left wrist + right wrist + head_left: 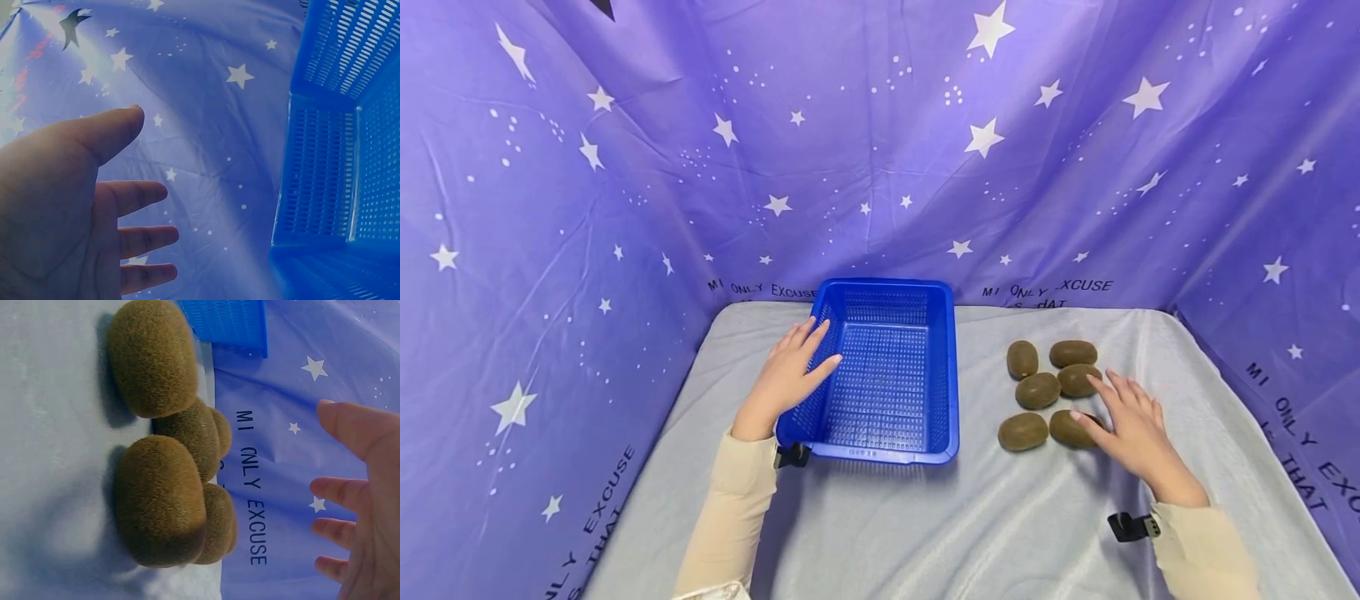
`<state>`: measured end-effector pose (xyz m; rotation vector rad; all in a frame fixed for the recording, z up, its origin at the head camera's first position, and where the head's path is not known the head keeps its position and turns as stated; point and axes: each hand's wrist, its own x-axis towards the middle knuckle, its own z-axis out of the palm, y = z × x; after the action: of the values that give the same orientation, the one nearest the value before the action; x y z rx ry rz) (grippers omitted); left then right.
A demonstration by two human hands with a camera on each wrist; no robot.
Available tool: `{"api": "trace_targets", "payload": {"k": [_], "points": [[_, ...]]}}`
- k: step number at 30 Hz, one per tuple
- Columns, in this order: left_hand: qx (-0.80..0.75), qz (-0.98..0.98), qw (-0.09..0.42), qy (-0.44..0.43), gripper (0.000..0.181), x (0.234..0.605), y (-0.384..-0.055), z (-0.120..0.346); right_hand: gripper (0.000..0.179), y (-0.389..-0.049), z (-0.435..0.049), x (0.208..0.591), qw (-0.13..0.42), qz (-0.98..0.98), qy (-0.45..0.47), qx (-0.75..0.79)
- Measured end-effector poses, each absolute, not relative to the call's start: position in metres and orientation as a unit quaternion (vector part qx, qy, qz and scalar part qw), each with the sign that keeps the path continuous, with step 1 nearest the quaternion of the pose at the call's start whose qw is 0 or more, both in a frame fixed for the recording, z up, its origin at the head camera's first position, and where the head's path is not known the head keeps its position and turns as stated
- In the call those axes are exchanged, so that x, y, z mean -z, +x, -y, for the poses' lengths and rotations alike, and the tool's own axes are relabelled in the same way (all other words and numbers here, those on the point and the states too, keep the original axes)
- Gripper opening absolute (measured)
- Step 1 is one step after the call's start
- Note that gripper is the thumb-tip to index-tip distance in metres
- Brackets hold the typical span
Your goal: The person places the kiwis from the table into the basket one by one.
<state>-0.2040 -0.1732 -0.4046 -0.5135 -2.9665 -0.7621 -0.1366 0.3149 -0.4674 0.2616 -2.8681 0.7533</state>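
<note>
Seen from the head, the left hand [785, 375] is by the blue basket's [957, 375] 9 o'clock edge. Its fingers are straight, pointing to 1 o'clock, and it holds nothing. Six brown kiwis [1037, 390] lie on the grey cloth [880, 533] at the basket's 3 o'clock. The right hand [1137, 425], at their 4 o'clock side, is empty too, fingers spread and pointing to 11 o'clock.

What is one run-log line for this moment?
left hand: empty, by blue basket; right hand: empty, by kiwifruit; kiwifruit: six, outside basket
</note>
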Motion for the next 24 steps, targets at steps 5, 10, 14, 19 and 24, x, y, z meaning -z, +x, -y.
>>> {"api": "trace_targets", "payload": {"k": [5,10,14,19,24], "points": [[0.248,0.955,0.022,-0.160,0.068,0.404,-0.199,0.180,0.068,-0.135,-0.315,0.473,0.079,0.959,0.087,-0.260],[0.256,0.952,0.029,-0.166,0.068,0.406,-0.195,0.186,0.068,-0.133,-0.317,0.478,0.074,0.958,0.084,-0.265],[0.259,0.950,0.037,-0.168,0.068,0.408,-0.192,0.192,0.067,-0.133,-0.318,0.481,0.073,0.957,0.085,-0.267],[0.264,0.950,0.033,-0.163,0.070,0.412,-0.188,0.199,0.067,-0.134,-0.318,0.485,0.069,0.958,0.084,-0.267],[0.279,0.947,0.023,-0.157,0.070,0.415,-0.184,0.203,0.067,-0.132,-0.318,0.491,0.076,0.955,0.087,-0.273]]}}
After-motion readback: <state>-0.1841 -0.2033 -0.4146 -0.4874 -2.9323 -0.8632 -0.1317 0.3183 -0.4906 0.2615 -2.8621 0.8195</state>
